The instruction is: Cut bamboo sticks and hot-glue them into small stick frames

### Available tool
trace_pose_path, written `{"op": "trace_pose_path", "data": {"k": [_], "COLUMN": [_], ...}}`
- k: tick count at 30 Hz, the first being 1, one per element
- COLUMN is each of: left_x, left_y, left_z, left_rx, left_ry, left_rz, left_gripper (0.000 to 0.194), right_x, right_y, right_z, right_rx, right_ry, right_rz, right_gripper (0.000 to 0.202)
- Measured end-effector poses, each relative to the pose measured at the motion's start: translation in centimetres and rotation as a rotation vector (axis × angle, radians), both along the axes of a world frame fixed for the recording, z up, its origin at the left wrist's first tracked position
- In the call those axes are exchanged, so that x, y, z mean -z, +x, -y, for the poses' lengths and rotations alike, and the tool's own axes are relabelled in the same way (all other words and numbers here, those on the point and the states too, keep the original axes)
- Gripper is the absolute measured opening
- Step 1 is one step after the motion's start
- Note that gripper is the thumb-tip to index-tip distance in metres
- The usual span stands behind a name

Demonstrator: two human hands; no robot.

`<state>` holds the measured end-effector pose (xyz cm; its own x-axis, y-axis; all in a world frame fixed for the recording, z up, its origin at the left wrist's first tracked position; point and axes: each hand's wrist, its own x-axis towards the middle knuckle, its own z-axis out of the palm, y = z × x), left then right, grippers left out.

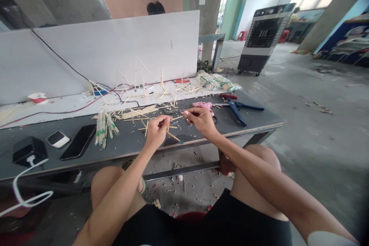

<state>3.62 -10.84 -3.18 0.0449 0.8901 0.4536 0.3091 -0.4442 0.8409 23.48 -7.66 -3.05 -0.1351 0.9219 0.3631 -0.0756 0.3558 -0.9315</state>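
My left hand (pixel 157 131) pinches a thin wooden stick (pixel 176 118) above the front of the dark table. At the stick's other end, the closed fingertips of my right hand (pixel 201 121) meet; what they grip there is too small to make out. Below my hands, a stick with a bluish blob on its end (pixel 174 137) points toward the table's front edge. Just behind my right hand lies a pink glue gun (pixel 202 105), partly hidden by it. Loose sticks (pixel 138 112) are piled behind my left hand.
Blue-handled cutters (pixel 238 111) lie at the right, wrapped stick bundles (pixel 105 127) at the left. Further left are a black phone (pixel 79 142), a white device (pixel 58 138) and a black box (pixel 30 150). Stick frames (pixel 143 80) stand before a white panel (pixel 129 52). Cables cross the back.
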Motion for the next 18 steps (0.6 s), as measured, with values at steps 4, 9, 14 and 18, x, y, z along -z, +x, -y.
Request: {"op": "trace_pose_path", "data": {"k": [4, 9, 14, 18], "left_x": [0.14, 0.19, 0.00, -0.24], "left_y": [0.01, -0.04, 0.00, 0.10], "left_z": [-0.02, 0.00, 0.17, 0.37], "left_rx": [0.001, 0.001, -0.015, -0.019], "left_ry": [-0.001, 0.001, -0.001, -0.002], "left_rz": [0.014, 0.017, 0.019, 0.018], "left_gripper": [0.037, 0.035, 0.034, 0.034], "right_x": [-0.22, -0.64, -0.92, -0.94], "right_y": [0.00, 0.03, -0.11, -0.21], "right_z": [0.17, 0.51, 0.59, 0.54], "right_rx": [0.003, -0.003, 0.007, 0.009], "right_ry": [-0.001, 0.020, -0.001, -0.012], "right_rz": [0.008, 0.008, -0.003, -0.006], "right_gripper": [0.040, 0.036, 0.038, 0.040]}}
